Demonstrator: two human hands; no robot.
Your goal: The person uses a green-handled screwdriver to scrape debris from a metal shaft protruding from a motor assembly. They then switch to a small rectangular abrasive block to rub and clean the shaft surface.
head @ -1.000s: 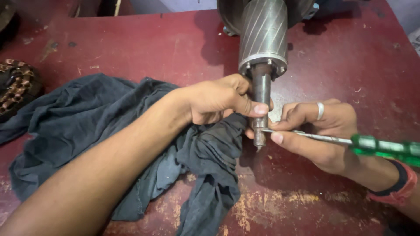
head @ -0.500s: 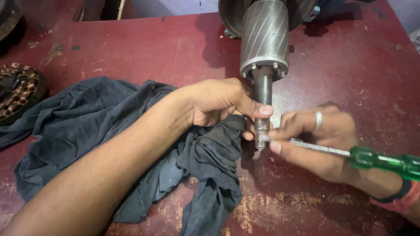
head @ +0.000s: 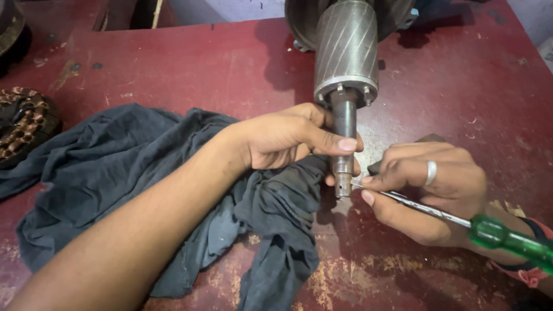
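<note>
The shaft (head: pixel 344 141) juts out of the rotor (head: pixel 346 49) toward you, above the red table (head: pixel 173 69). Your left hand (head: pixel 285 138) pinches the shaft. Your right hand (head: pixel 429 190) clasps the screwdriver (head: pixel 455 219), tip touching the shaft's end. The cloth (head: pixel 127 173) lies left of the shaft.

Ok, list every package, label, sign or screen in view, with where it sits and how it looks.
None in view: no package, label, sign or screen.
On the worn red table are only a grey metal rotor, a dark grey cloth, a green-handled screwdriver and a copper-wound part at the left edge.
</note>
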